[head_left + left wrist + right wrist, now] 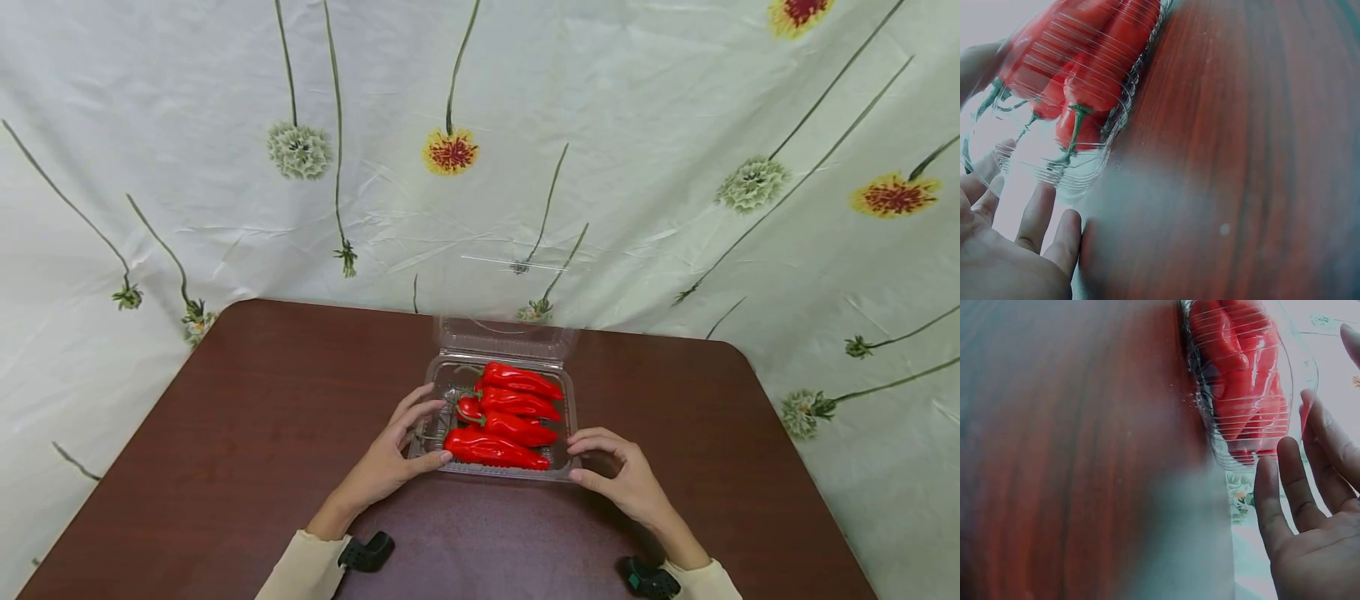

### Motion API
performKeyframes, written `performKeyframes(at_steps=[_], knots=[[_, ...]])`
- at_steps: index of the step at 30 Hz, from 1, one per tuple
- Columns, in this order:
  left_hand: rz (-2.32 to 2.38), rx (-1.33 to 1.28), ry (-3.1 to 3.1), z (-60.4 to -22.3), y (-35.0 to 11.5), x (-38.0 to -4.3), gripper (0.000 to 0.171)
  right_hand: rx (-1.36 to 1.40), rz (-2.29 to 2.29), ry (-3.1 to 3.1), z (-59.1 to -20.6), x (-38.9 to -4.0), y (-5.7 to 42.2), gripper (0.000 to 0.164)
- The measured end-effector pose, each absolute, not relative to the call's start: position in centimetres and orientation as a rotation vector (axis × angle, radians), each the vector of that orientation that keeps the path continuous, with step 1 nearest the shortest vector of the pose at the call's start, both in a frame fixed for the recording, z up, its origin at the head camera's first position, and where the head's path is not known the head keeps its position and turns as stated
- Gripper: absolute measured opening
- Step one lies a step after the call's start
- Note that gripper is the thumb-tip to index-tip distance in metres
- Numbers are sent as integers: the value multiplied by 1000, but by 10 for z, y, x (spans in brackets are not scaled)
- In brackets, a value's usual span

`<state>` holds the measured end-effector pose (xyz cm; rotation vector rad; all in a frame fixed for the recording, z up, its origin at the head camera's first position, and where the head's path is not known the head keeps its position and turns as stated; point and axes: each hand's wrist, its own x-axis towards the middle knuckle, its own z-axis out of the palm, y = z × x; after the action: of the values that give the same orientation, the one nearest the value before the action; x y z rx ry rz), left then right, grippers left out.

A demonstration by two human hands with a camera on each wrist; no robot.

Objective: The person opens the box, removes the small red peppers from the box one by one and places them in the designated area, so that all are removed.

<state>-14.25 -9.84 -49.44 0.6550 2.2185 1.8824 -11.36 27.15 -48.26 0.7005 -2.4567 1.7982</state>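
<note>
A clear plastic clamshell container (573, 408) sits on the table with its lid (506, 340) raised at the back. Several red peppers (495, 448) lie in it side by side, their green stems (1075, 128) toward the left. At the container's left end, my left hand (386, 458) has its fingers spread along the rim and the thumb at the front left corner. My right hand (628, 482) is at the right end, fingertips by the rim with fingers loosely bent. In the right wrist view, its fingers (1294, 481) reach up at the ribbed wall. Neither hand grips the container.
A dark reddish-brown table (247, 417) with rounded far corners lies under the container. Behind and beside it hangs a pale cloth (600, 100) printed with flowers. Dark devices (367, 552) are strapped to both wrists, beside light sleeves.
</note>
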Motion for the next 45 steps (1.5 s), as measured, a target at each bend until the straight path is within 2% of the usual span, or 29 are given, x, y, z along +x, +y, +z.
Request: performKeyframes(at_steps=[13,31,45], knots=[[1784,675,2339,-491,-100,-143,76,688,1453,-2537,-463,-121,263,27],[1755,724,2233,-489,-110,-148,93,989,1395,-2585,-432,-138,210,46],[1755,723,2224,-489,-111,-148,95,1212,1284,-2631,-434,-145,172,40]])
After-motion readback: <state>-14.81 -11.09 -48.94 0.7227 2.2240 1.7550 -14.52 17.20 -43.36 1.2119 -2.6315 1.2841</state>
